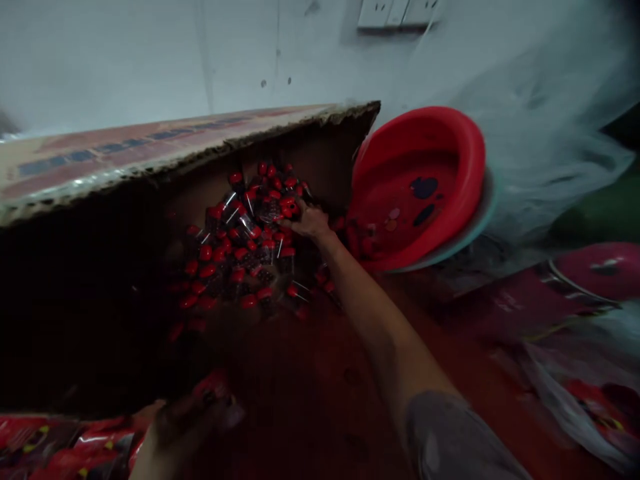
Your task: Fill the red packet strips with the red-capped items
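Nearest, at seven o'clock: left hand, dark and blurred, fingers curled over a small red item; whether gripped or merely touched, impossible to tell. Just left of it, at eight o'clock along the bottom edge: red printed packets, glossy, overlapping. At five o'clock: grey sleeve, bare forearm stretching up toward centre. Underneath: dark red floor. Farther in, at centre: right hand, reaching into the open cardboard box, fingers half-closed on the heap and touching the topmost pieces; a firm hold not discernible. Under and left of that hand: pile of small clear tubes with red caps, filling the box's back corner, a few strays spilling toward six o'clock. Just right of the box, at two o'clock: red basin, tilted on its edge, leaning against the box wall, stacked on a pale one behind. Beyond, at one o'clock: white netting. Farthest, at twelve o'clock: pale wall, white socket plate.
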Motion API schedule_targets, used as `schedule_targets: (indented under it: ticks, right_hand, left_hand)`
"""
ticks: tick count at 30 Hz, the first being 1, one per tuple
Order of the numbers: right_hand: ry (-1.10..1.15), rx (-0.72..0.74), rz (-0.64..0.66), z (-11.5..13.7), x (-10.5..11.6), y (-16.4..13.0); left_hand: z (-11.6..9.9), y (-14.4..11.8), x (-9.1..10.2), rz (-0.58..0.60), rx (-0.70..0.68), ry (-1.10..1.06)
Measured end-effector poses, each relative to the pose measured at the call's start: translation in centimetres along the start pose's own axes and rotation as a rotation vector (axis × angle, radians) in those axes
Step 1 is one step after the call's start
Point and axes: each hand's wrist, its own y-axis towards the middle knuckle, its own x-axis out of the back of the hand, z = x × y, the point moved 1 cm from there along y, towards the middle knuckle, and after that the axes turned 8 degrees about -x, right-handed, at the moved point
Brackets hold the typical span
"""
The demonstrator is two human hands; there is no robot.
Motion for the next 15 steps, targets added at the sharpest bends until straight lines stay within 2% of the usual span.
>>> schedule_targets:
  ticks: [3, 7, 11, 15]
  right_hand:
    - [-0.005, 0.049, -0.039, -0.2, -0.6, -1.9]
    - [-0.021, 0.128, -0.063, 0.0, -1.3, -5.0]
    - [-0.023, 0.144, -0.004, -0.5, -2.2, -8.5]
    - [0.022, 0.159, 0.077, -2.4, -2.5, -12.4]
  left_hand:
    - [0.4, 0.4, -0.3, 0.05, -0.057, 0.03]
    - [0.3, -0.3, -0.7, 0.122, -0.075, 0.063]
    - [-0.1, -1.8, -0.6, 0.181, -0.076, -0.007]
    - [0.1, -3.0, 0.0, 0.253, -0.119, 0.004]
